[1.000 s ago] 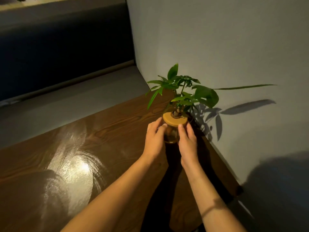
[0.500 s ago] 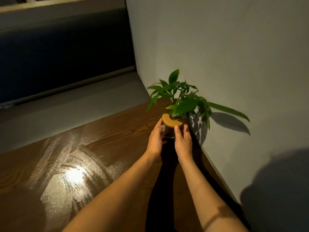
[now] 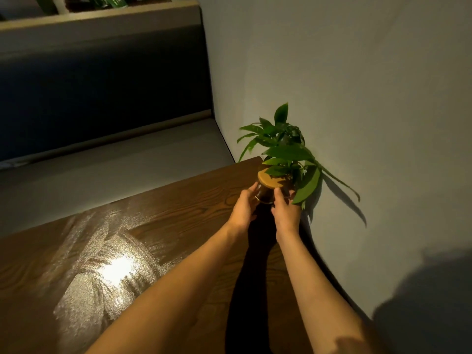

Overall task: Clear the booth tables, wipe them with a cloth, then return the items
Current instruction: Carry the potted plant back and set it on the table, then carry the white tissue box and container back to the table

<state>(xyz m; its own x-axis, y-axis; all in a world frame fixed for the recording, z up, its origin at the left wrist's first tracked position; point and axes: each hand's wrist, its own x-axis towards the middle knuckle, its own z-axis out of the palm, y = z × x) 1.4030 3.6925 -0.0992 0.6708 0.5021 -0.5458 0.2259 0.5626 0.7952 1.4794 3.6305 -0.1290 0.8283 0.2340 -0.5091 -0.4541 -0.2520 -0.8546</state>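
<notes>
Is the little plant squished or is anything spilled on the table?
No spill shows. The plant in its jar is pushed tight into the corner, so leaves press and bend against the wall. The shiny streaks on the table look like damp wipe marks.

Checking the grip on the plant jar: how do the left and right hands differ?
The left hand curls round the plant jar's left side, away from the wall; the right hand grips its right side, by the wall. Leaves hang over the right hand, not the left. Both hold below the wooden lid.
</notes>
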